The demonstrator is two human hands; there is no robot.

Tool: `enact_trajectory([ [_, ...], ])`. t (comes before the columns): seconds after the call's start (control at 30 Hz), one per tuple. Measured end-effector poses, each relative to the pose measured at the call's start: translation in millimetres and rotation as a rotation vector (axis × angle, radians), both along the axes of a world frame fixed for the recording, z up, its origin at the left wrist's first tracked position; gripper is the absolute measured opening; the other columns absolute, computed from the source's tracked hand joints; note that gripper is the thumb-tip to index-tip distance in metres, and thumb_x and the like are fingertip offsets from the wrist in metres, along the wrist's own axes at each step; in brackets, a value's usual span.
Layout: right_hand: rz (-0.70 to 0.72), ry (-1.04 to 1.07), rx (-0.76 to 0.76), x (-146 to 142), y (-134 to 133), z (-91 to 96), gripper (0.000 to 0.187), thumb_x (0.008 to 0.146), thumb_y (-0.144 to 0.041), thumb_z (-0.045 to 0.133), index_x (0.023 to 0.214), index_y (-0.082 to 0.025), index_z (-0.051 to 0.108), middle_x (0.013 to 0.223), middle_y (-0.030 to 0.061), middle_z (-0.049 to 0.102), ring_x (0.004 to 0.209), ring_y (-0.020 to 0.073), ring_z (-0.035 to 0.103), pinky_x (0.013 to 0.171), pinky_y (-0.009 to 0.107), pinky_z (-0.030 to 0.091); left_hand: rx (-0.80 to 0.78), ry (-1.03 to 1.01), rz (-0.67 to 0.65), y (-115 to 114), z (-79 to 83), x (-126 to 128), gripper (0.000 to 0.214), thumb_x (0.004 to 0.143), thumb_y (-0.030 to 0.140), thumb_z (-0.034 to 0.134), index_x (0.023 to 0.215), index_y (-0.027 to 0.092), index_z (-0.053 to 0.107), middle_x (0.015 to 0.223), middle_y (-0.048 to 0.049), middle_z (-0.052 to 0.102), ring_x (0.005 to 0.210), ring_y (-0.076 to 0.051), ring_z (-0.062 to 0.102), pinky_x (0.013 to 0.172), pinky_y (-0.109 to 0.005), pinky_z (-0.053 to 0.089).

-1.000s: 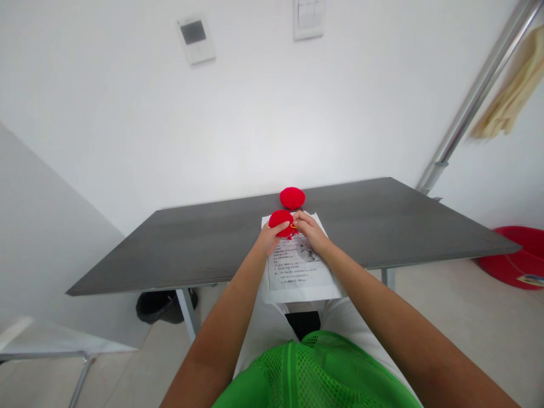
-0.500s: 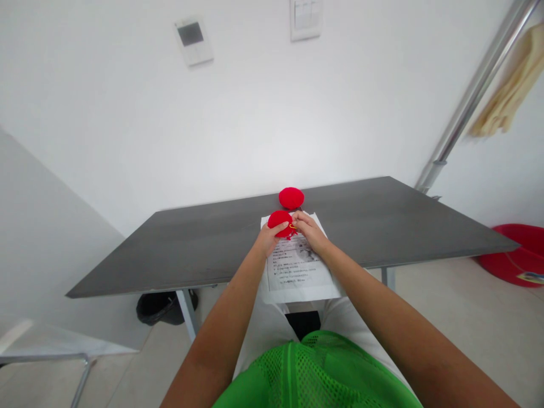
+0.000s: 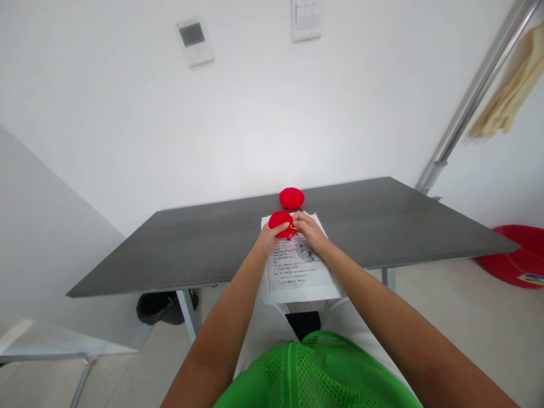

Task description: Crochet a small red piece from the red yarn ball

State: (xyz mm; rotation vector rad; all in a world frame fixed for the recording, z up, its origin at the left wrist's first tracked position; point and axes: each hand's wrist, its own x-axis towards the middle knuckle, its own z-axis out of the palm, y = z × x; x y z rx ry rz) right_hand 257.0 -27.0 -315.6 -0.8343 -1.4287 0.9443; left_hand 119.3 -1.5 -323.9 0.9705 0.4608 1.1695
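My left hand (image 3: 268,238) grips a red, rounded, yarn-like piece (image 3: 279,221), its thumb lying across the front. Fingers of my right hand (image 3: 306,225) are pinched together at the piece's right edge, against a small yellow hook-shaped item (image 3: 293,228). Short red strands hang below that edge. Just behind both hands, a red ball (image 3: 292,198), like a ball of yarn, rests on the table. Under my hands lies a printed sheet (image 3: 297,277), which overhangs the table's front edge. The inner fingers of both hands are hidden.
The dark grey table (image 3: 204,238) stands against a white wall. A black bin (image 3: 159,307) is below it at left, and a red tub (image 3: 510,266) is on the floor at right. Cream gloves (image 3: 508,93) hang beside a metal pole (image 3: 471,107).
Hands and red piece stay almost in place. The yellow item has shifted very slightly at my right fingertips, and the whole view has moved a few pixels.
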Motion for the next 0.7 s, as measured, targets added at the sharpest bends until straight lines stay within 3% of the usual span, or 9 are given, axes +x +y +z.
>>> enact_trajectory([
  [0.4, -0.069, -0.072, 0.044, -1.1, -4.5, 4.8, 0.010, 0.071, -0.028, 0.049, 0.064, -0.022, 0.046, 0.067, -0.0031, 0.041, 0.065, 0.0142, 0.038, 0.062, 0.026, 0.032, 0.009, 0.000, -0.005, 0.1, 0.2, -0.6, 0.038, 0.055, 0.021, 0.083, 0.089, 0.013, 0.067, 0.081, -0.0032, 0.071, 0.077, -0.015, 0.065, 0.081, -0.030, 0.048],
  [0.7, -0.028, -0.042, 0.015, 0.0, -2.8, 2.5, 0.013, 0.074, -0.029, 0.050, 0.065, -0.021, 0.045, 0.067, -0.0035, 0.042, 0.065, 0.0135, 0.040, 0.063, 0.026, 0.033, -0.001, 0.014, -0.004, -0.6, 0.1, -0.8, 0.038, 0.055, 0.021, 0.083, 0.089, 0.013, 0.068, 0.081, -0.0034, 0.071, 0.077, -0.015, 0.066, 0.081, -0.030, 0.048],
])
